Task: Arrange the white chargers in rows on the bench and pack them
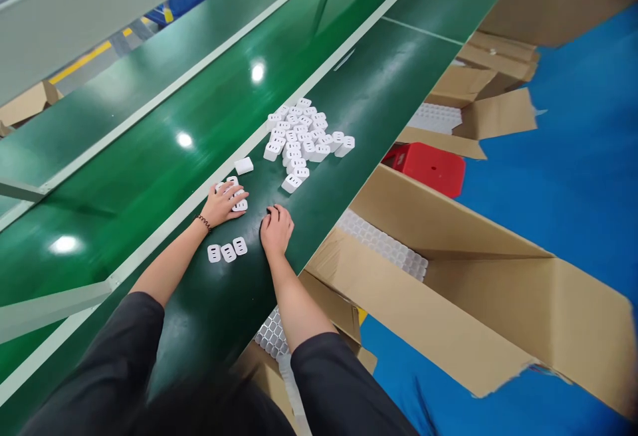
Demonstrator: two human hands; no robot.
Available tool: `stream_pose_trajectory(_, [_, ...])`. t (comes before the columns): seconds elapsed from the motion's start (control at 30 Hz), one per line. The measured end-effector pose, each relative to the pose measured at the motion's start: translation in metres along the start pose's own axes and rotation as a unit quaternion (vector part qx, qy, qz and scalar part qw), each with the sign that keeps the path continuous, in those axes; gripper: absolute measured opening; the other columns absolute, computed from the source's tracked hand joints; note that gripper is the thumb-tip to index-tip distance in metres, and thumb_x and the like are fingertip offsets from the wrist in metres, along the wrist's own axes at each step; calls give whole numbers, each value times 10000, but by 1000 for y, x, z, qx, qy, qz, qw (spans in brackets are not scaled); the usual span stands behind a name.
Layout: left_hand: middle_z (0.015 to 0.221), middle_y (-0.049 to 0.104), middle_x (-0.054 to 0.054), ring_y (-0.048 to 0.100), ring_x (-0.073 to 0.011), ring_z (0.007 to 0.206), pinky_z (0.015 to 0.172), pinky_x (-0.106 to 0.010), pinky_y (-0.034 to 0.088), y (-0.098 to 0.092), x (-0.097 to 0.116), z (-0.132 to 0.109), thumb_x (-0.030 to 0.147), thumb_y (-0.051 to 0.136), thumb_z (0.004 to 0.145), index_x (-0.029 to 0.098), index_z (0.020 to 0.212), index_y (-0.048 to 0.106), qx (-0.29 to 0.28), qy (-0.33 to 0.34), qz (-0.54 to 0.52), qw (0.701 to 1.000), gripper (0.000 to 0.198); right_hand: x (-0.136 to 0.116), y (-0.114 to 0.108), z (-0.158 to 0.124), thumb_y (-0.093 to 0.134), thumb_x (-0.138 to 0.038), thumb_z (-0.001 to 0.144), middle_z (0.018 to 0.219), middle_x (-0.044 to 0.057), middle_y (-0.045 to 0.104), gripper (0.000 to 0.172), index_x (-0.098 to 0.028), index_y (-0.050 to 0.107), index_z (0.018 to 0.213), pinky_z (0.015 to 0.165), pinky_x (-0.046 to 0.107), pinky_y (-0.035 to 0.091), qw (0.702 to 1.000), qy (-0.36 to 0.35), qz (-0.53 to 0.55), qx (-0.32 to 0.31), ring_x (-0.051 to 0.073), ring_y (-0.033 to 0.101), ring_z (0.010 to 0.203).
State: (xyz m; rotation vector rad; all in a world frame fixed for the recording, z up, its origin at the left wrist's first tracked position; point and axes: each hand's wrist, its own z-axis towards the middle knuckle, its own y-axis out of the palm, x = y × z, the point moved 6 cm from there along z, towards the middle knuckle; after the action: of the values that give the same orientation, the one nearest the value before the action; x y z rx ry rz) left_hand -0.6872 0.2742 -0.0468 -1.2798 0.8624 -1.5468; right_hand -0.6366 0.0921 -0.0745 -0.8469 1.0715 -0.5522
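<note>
My left hand [224, 205] lies over a small cluster of white USB charger blocks [240, 205], its fingers spread across their tops. Beside it, one block [244, 165] shows a plain white face. Three more chargers [228, 252] form a short row on the green conveyor belt, nearer to me, with dark slots facing up. To the right of that row, my right hand [276, 228] rests on the belt with its fingers curled in; whatever is inside them, if anything, is hidden. Ahead of both hands sits a loose pile of the same chargers [302, 131], several of them standing upright.
A pale metal rail [199, 191] edges the belt [199, 329] on the left. Along the right stand open cardboard boxes [448, 316] with trays of white pieces [381, 240] inside. Near them is a red plastic stool [432, 169] on the blue floor [508, 197].
</note>
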Motion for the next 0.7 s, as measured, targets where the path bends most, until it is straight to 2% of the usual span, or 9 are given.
stream_pose_trajectory(0.2, [1261, 640, -163, 577, -339, 1138, 1017, -509, 378, -41, -47, -111, 500, 652, 869, 216, 1192, 670, 112, -137, 0, 984, 430, 4, 3, -2, 380, -220, 932, 1301, 139, 606, 326, -188, 657, 1101, 1107, 475, 321, 999, 21, 33, 6, 259, 478, 1284])
stream_pose_trajectory(0.3, [1214, 647, -145, 591, -308, 1105, 1015, -484, 417, -62, -36, -176, 488, 702, 821, 214, 1148, 668, 146, -181, -28, 972, 428, 5, 1, -1, 412, -215, 907, 1313, 142, 597, 302, -180, 656, 1082, 1118, 495, 308, 998, 26, 60, 5, 273, 469, 1288])
stream_pose_trajectory(0.37, [1204, 648, -117, 588, -294, 1129, 1038, -461, 435, -71, -17, -220, 476, 794, 723, 225, 1114, 675, 183, -258, -162, 935, 480, 7, -2, 3, 432, -202, 886, 1297, 145, 602, 292, -171, 646, 1082, 1123, 494, 309, 996, 31, 83, 1, 267, 475, 1274])
stream_pose_trajectory(0.4, [1200, 648, -105, 594, -287, 1130, 1029, -449, 457, -72, -5, -243, 488, 812, 695, 228, 1116, 670, 205, -308, -245, 896, 514, 7, -5, 4, 435, -196, 880, 1278, 148, 610, 295, -165, 636, 1094, 1123, 485, 318, 995, 35, 96, -1, 257, 486, 1257])
stream_pose_trajectory(0.47, [1159, 660, -86, 637, -260, 1052, 925, -418, 533, -68, 25, -283, 562, 757, 733, 235, 1159, 641, 243, -408, -410, 778, 550, 4, -13, 1, 404, -192, 895, 1260, 168, 606, 335, -144, 592, 1168, 1114, 457, 350, 991, 46, 126, -2, 227, 504, 1222])
stream_pose_trajectory(0.57, [1056, 686, -48, 678, -207, 858, 705, -365, 583, -53, 77, -324, 660, 567, 851, 271, 1220, 594, 257, -513, -629, 524, 537, -17, -36, -33, 305, -215, 952, 1342, 207, 536, 416, -124, 467, 1324, 1075, 428, 416, 984, 61, 168, 8, 194, 504, 1233])
stream_pose_trajectory(0.63, [997, 695, -13, 672, -183, 792, 700, -377, 589, -48, 109, -335, 652, 582, 846, 291, 1172, 617, 244, -527, -737, 346, 487, -44, -59, -81, 323, -261, 974, 1334, 179, 549, 404, -152, 449, 1342, 1034, 415, 470, 978, 43, 204, -8, 191, 536, 1229])
stream_pose_trajectory(0.67, [964, 696, 1, 667, -172, 764, 718, -388, 592, -50, 121, -337, 640, 592, 846, 295, 1148, 629, 237, -522, -763, 300, 460, -61, -73, -111, 368, -293, 977, 1262, 141, 601, 366, -176, 491, 1302, 1007, 404, 499, 973, 20, 227, -30, 191, 580, 1189])
stream_pose_trajectory(0.7, [932, 695, 12, 662, -163, 745, 738, -395, 591, -54, 130, -338, 626, 599, 848, 297, 1129, 639, 232, -514, -779, 275, 435, -81, -86, -143, 414, -310, 978, 1231, 128, 625, 333, -189, 533, 1265, 990, 410, 516, 957, -12, 280, -75, 205, 605, 1165])
